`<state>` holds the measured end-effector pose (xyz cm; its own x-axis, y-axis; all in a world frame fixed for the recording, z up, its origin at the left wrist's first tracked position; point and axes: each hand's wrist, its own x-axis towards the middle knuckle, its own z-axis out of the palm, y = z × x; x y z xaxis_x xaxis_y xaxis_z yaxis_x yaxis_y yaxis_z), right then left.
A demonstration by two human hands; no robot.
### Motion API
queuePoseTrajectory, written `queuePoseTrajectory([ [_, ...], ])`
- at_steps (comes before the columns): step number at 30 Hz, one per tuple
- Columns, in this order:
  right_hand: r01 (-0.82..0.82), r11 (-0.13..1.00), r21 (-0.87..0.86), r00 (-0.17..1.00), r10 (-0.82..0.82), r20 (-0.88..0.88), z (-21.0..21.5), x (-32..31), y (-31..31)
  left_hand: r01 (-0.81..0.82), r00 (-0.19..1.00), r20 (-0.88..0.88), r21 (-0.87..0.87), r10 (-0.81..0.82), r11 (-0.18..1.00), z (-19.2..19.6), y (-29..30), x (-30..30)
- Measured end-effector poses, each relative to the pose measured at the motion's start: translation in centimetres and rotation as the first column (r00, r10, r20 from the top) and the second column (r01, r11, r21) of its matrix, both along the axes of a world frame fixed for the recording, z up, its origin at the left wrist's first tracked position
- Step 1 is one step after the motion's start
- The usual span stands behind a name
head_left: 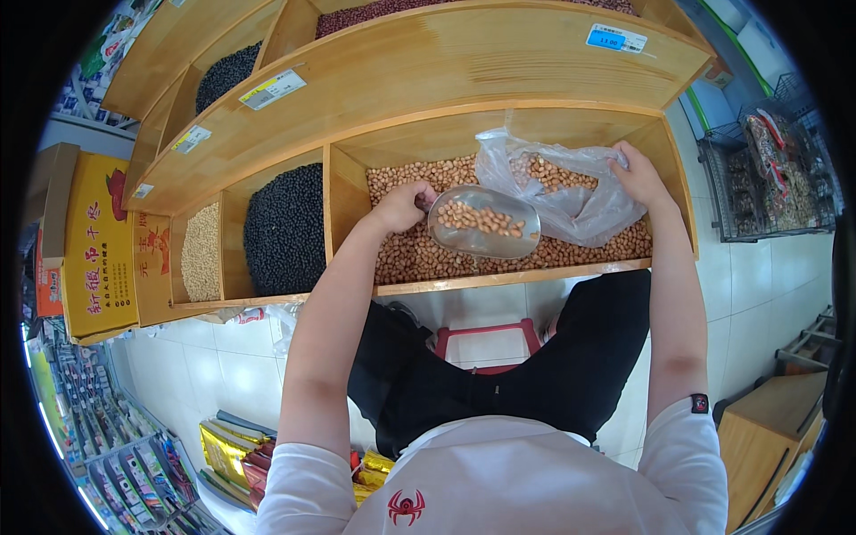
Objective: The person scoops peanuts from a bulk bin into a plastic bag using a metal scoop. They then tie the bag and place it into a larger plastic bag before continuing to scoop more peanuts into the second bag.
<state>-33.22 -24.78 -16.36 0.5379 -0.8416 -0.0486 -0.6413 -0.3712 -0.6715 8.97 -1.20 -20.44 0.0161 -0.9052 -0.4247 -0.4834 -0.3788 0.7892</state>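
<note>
Closed round the dark handle of a metal scoop point(446, 239), my left hand point(403, 207) is over a wooden bin. Several peanuts point(481, 218) lie in the scoop's bowl, which points right. My right hand point(640, 174) grips the rim of a clear plastic bag point(580, 218) at the bin's right side. The bag's mouth gapes, and peanuts show in or through its upper part; I cannot tell which. The scoop's tip is close to the bag's lower left edge. Loose peanuts point(401, 259) cover the bottom of the bin beneath both.
Left of the peanuts are compartments of black beans point(285, 227) and pale beans point(201, 254). A higher wooden tier point(464, 71) rises behind. A yellow carton point(100, 241) stands at the left, a wire basket of packets point(776, 178) at the right. A red stool frame point(486, 330) shows between my legs.
</note>
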Motion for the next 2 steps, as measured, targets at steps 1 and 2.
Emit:
queuePoseTrajectory([
  [1, -0.003, 1.0, -0.005, 1.0, 0.003, -0.005, -0.03, 0.03, -0.06, -0.018, 0.999, -0.05, -0.011, 0.018, 1.0, -0.04, -0.09, 0.06],
  [2, -0.001, 1.0, -0.01, 1.0, 0.001, -0.016, -0.08, 0.06, -0.07, -0.019, 0.999, -0.05, -0.012, 0.018, 1.0, -0.09, -0.11, 0.11],
])
